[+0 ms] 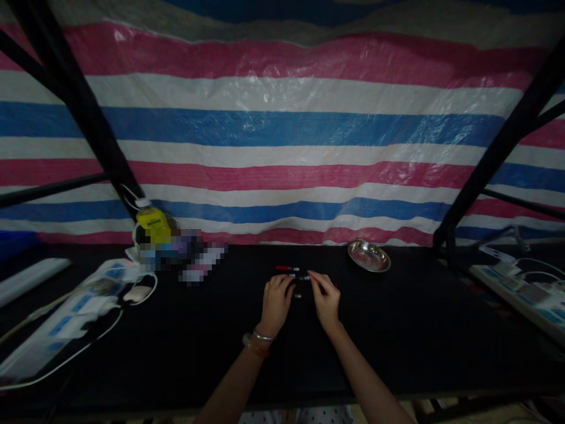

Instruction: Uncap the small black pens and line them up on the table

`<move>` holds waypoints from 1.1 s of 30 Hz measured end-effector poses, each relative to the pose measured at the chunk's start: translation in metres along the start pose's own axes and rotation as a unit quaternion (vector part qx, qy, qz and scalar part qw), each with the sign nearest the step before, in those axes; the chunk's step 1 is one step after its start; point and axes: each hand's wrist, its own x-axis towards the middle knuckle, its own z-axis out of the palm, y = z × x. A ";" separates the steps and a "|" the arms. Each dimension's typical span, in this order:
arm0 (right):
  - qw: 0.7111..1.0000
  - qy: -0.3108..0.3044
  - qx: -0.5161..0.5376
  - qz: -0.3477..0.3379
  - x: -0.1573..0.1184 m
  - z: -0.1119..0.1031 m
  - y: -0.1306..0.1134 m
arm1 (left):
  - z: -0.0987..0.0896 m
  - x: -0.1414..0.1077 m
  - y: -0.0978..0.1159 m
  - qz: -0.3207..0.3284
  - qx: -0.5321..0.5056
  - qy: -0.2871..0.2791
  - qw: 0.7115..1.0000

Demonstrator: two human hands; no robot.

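My left hand [276,301] is closed in a pinch, with a small dark-and-silver piece [292,275] at its fingertips. Facing it, my right hand [327,299] pinches a slim red-and-silver tube [306,278]; a bit of red shows past its far side, and the fingers hide the middle. The fingertips of both hands are close together just above the black tabletop. Just beyond them lies another slim red tube [283,268] with a silver end. A short silver piece [298,296] rests on the table between the hands. These parts are too small and dark to identify.
A round steel dish [369,257] stands at the back right. To the left are a yellow bottle [154,225], a power strip [73,321] and white cables. More chargers [532,292] sit at far right. Black frame posts and a striped sheet [282,129] close off the back.
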 end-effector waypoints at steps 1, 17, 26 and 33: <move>1.000 -0.003 0.001 -0.003 0.000 0.000 -0.001 | 0.000 0.000 0.001 0.005 -0.001 -0.004 1.000; 1.000 0.014 0.003 0.010 0.001 0.002 0.002 | -0.007 0.004 0.007 -0.024 -0.058 -0.035 0.997; 0.997 0.022 0.063 0.031 -0.002 0.005 0.010 | -0.006 0.010 -0.009 -0.183 -0.048 -0.033 0.981; 0.995 0.004 0.077 0.058 -0.003 0.008 0.015 | -0.005 0.014 -0.018 -0.210 -0.074 -0.045 0.974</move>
